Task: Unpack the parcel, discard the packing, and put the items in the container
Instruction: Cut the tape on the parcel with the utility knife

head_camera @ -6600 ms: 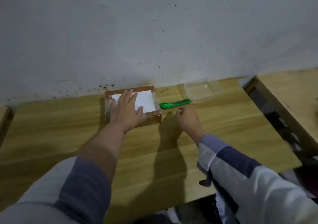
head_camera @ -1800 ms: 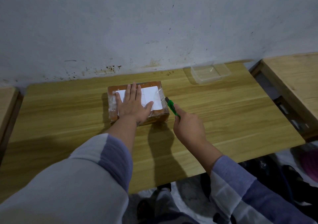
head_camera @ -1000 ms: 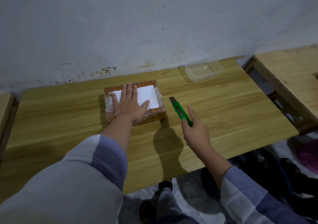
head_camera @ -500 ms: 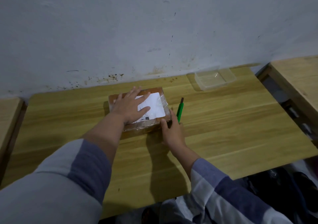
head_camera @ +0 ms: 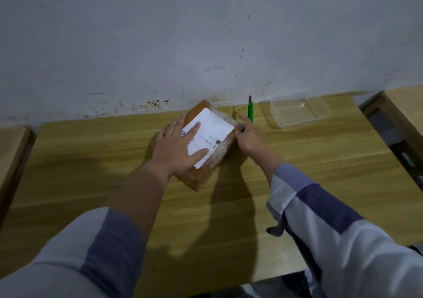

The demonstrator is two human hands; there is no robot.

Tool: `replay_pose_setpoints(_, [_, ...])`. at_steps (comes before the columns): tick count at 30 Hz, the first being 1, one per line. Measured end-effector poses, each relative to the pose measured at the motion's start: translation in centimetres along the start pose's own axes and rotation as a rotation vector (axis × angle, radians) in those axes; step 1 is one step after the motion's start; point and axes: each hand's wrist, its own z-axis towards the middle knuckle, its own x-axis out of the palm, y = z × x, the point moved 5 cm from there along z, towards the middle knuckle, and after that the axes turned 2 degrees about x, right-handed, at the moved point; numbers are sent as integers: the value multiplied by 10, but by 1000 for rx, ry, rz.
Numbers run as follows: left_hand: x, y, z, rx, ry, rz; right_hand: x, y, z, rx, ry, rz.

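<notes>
One parcel (head_camera: 207, 144), one green knife (head_camera: 250, 112), one clear container (head_camera: 299, 112), all on one wood table (head_camera: 320, 160) against a scuffed white wall (head_camera: 206, 34). Parcel sat mid-table, turned at an angle. Left hand (head_camera: 177, 147) lay flat on its label (head_camera: 209, 135), fingers spread. Right hand (head_camera: 248, 135) pinched its right edge. Knife lay untouched just beyond.

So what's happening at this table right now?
A person is opening a parcel, a brown box wrapped in clear film with a white label. The left hand lies flat on top of it, and the right hand is at its right edge. A green box cutter lies on the table just beyond that hand. A clear plastic container waits empty near the wall. The parcel looks still sealed.
</notes>
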Motion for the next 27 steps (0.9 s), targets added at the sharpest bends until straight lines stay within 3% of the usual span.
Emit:
replay_pose_setpoints(5, [9,-17,-5,-158,-34,-42,-12,11,-3,-25,-56,29])
replay_pose_setpoints(16, [13,-54,-29,-365,33,-28,-15,-44,-65,16,-103,145])
replay_pose_setpoints(22, [9,-79,-28,-146,-8,-57,-18,-40,-82,-47,-47,117])
replay_pose_setpoints(27, [12,-80,-27,-5,86,-40,-17,-39,-71,-31,-64,97])
